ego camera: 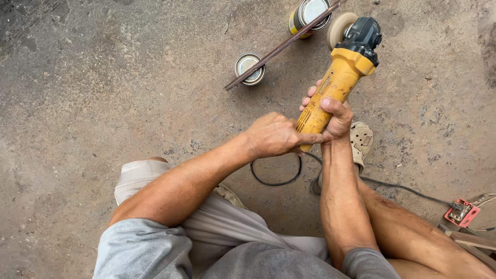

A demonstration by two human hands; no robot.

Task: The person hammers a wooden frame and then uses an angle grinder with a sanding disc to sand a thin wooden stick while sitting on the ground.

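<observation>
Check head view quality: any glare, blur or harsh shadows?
Head view: soft, even daylight, no hard shadows on the floor; mild glare on the can lids; grinder and both hands, left and right, sharp; slight wide-angle stretch toward the edges; no motion blur visible.

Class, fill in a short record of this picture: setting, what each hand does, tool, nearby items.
Setting: concrete floor
Right hand: gripping the yellow angle grinder
Left hand: on the grinder's rear end
Disc: pale wheel, off the floor
Nearby: metal rod across two tin cans, black power cord, red plug socket
</observation>
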